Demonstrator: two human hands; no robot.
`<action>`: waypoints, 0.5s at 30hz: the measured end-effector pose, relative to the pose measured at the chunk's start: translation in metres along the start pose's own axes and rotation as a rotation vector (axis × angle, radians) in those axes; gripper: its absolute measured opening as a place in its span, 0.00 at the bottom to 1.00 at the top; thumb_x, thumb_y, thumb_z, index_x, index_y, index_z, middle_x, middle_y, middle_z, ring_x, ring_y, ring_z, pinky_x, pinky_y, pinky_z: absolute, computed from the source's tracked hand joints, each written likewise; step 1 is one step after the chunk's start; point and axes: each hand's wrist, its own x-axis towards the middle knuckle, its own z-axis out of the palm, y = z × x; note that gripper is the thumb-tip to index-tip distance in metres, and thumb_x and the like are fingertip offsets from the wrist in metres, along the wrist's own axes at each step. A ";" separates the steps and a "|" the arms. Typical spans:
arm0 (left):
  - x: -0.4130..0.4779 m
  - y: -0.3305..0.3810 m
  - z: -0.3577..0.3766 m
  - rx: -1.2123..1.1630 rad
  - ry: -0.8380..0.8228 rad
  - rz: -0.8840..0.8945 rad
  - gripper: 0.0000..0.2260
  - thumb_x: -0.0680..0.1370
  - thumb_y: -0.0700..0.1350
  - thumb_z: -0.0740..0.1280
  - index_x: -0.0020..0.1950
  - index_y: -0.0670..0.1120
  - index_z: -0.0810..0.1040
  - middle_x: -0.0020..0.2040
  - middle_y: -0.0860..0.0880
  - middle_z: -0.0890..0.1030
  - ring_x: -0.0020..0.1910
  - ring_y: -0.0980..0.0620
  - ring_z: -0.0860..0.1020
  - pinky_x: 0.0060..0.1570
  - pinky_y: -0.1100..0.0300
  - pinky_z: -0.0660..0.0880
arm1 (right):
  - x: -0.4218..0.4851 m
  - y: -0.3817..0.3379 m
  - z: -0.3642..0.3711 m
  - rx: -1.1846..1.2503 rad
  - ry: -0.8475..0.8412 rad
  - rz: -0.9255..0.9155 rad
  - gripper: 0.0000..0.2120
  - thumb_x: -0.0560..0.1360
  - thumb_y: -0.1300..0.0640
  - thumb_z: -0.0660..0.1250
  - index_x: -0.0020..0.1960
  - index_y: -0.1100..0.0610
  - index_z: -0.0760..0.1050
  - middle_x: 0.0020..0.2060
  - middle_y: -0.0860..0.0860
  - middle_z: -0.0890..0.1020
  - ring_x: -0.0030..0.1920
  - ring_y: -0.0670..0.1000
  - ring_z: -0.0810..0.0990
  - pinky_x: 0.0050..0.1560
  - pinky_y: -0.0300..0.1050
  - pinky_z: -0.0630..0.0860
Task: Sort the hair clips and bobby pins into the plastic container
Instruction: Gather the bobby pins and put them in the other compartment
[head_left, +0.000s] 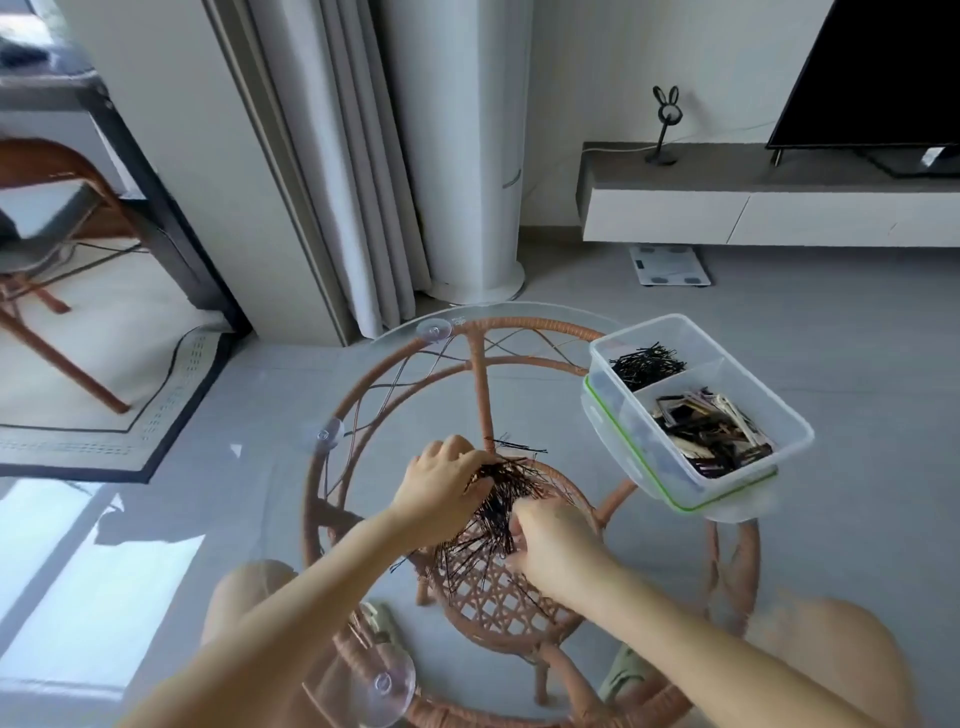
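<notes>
Left hand (445, 491) and right hand (550, 540) both closed around a bobby pin pile (493, 514) on glass worktop (395, 332) — divided plastic container (696, 405) just beside, part-filled.

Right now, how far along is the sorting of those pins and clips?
Well along. The plastic container already holds bobby pins in one section and hair clips in another. The left hand and right hand are gathering the remaining pile of pins on the glass table.
</notes>
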 end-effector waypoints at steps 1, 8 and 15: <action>-0.004 0.001 0.001 -0.031 0.003 0.016 0.16 0.80 0.50 0.56 0.68 0.54 0.69 0.64 0.49 0.71 0.65 0.49 0.67 0.65 0.54 0.64 | 0.003 -0.005 0.002 0.025 0.024 0.002 0.09 0.72 0.57 0.69 0.50 0.59 0.75 0.46 0.53 0.81 0.42 0.51 0.76 0.37 0.40 0.67; -0.045 -0.006 -0.020 -0.084 0.224 -0.326 0.21 0.77 0.60 0.58 0.64 0.49 0.71 0.61 0.46 0.73 0.60 0.47 0.72 0.55 0.54 0.74 | 0.037 0.013 -0.028 0.107 0.331 0.082 0.06 0.74 0.54 0.64 0.45 0.56 0.77 0.43 0.51 0.82 0.39 0.49 0.77 0.40 0.43 0.74; -0.076 0.026 0.009 0.015 -0.037 -0.358 0.33 0.69 0.65 0.66 0.63 0.44 0.65 0.58 0.45 0.69 0.56 0.48 0.71 0.54 0.59 0.71 | 0.080 0.019 -0.021 -0.130 0.147 0.071 0.17 0.75 0.46 0.61 0.58 0.55 0.69 0.56 0.54 0.73 0.55 0.55 0.72 0.47 0.46 0.71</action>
